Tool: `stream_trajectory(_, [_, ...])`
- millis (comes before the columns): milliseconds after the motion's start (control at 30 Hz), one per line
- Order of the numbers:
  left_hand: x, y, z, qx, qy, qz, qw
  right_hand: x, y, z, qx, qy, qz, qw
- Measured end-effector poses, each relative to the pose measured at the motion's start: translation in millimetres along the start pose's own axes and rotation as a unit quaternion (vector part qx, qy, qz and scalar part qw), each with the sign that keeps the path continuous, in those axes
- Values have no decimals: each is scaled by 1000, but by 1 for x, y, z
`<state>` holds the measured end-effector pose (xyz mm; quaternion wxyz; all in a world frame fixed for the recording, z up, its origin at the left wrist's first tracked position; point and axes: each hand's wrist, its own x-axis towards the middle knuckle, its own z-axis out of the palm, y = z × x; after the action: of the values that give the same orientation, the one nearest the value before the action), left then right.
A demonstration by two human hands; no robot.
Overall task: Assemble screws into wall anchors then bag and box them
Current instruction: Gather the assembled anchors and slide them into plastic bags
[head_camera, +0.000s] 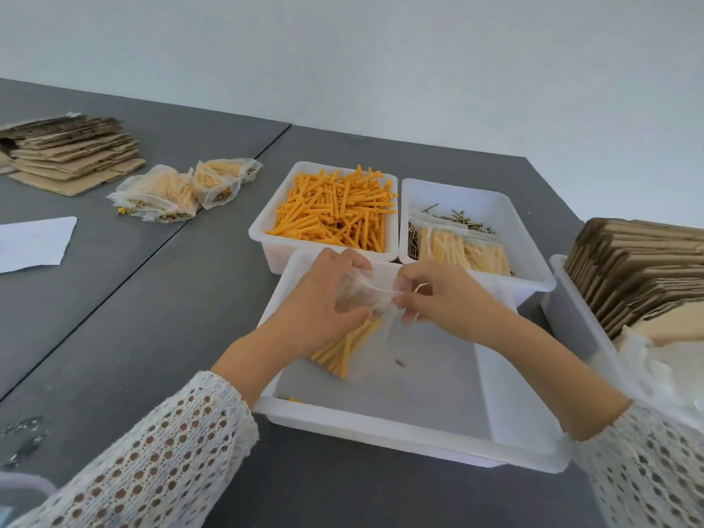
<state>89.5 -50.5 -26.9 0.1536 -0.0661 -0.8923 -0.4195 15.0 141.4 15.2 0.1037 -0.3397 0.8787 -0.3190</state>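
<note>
Underneath, a grey table (160, 299) meets a pale wall (381, 59).

i hold a thin clear plastic bag (365, 299) over the near white tray (381, 428), its mouth pinched between my left hand (324, 299) and right hand (445, 299). a bundle of orange wall anchors (344, 348) hangs inside it, slanting down toward me. loose orange anchors (335, 211) fill the far left tray; loose screws (457, 217) and a filled bag (464, 249) lie in the tray beside it. more filled bags (183, 192) sit on the table, far left.
</note>
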Motion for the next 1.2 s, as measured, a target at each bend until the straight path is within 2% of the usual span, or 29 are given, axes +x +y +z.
stream_trajectory(167, [0, 7, -3, 16, -44, 19, 999, -28, 7, -19, -43, 49, -51, 997])
stream_trajectory(333, [1, 16, -17, 45, -47, 54, 996, -57, 14, -33, -45, 18, -77, 996])
stream_trajectory(567, [3, 53, -33, 130, -104, 144, 976, -81, 20, -35, -65, 70, -134, 986])
stream_trajectory(667, [-6, 53, -33, 125, -89, 125, 980, -90, 21, -29, -53, 117, -157, 979])
stream_trajectory(767, [-19, 46, -19, 83, -62, 92, 990, -94, 28, -21, -20, 120, -125, 985])
stream_trajectory(867, [-24, 42, -8, -34, -7, 17, 999, -96, 31, -13, 31, 136, -95, 986])
stream_trajectory(1000, [-24, 38, 0, -178, 11, -66, 982, -98, 38, -6, 108, 139, -16, 984])
stream_trajectory(1100, [-26, 39, 5, -186, 36, -81, 979, -102, 38, -1, 94, 141, 5, 986])
stream_trajectory(1200, [-28, 38, 7, -161, 53, -78, 982, -103, 35, 1, 152, 166, 23, 974])
